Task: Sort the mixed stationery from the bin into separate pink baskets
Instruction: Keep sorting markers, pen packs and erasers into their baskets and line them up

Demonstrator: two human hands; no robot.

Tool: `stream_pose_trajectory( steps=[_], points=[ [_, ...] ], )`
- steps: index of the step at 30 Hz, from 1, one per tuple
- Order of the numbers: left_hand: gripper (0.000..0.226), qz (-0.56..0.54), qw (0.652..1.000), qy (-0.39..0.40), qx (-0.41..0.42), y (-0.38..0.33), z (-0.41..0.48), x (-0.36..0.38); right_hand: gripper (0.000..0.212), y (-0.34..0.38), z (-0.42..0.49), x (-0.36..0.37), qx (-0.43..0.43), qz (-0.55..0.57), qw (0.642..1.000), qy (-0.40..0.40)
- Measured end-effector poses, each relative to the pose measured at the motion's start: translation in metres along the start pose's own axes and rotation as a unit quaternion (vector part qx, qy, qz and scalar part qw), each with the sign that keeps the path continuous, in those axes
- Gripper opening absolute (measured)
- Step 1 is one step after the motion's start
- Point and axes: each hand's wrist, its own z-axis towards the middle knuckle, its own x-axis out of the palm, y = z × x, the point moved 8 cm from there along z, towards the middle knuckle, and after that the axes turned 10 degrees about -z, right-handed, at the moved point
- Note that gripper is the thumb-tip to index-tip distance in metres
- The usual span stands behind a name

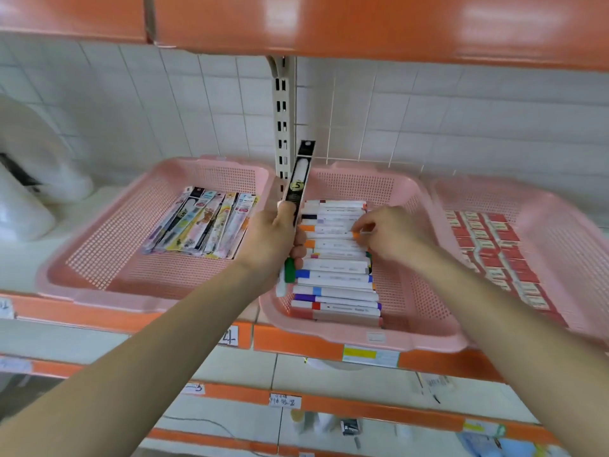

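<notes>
White-tiled wall (461, 120) backs an orange-edged shop shelf (296, 346), where three pink perforated plastic baskets sit side by side under another orange shelf (362, 24). A cream slotted upright (282, 120) rises behind the gap between the first two.

The left basket (108, 245) holds a row of flat, patterned packaged pens (204, 222). The middle basket (412, 291) holds a long stack of white markers (336, 268) with coloured ends, lying crosswise. The right basket (560, 245) holds rows of small red-and-white boxes (494, 249).

A person's bare arms reach in from below. The left hand (273, 239), over the rim between the left and middle baskets, grips a slim black pen pack (300, 179) held upright. A green-capped marker (290, 270) pokes out beneath the same fist.

The right hand (392, 235) is down inside the middle basket, its bent fingers (364, 222) pinching the end of an orange-ended marker (329, 229) near the top of the stack. Motion blur softens the exact hold.
</notes>
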Motion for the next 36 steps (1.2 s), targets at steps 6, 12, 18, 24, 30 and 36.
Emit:
stream_pose_trajectory(
  steps=[6,12,18,24,30,36],
  points=[
    [0.014,0.008,0.999,0.047,-0.016,0.000,-0.004,0.003,0.020,0.012,-0.006,-0.004,0.028,0.131,0.991,-0.026],
    [0.017,0.005,0.996,0.084,-0.017,-0.003,-0.008,0.010,0.022,0.054,-0.022,-0.021,0.045,0.409,0.910,0.045],
    [0.022,0.028,0.996,0.079,-0.013,-0.015,-0.011,-0.011,0.015,0.082,-0.015,-0.023,0.069,0.445,0.892,0.023],
    [0.020,-0.005,0.998,-0.049,-0.046,-0.025,0.002,-0.097,0.019,0.127,0.016,-0.010,0.086,0.453,0.887,0.018],
    [0.024,-0.027,0.992,-0.115,-0.044,-0.042,0.013,-0.180,0.030,0.207,0.043,0.016,-0.024,0.201,0.977,0.072],
    [0.023,-0.051,0.991,-0.109,-0.062,-0.051,0.020,-0.217,0.019,0.257,0.074,0.055,-0.038,0.049,0.994,0.095]
  ],
)
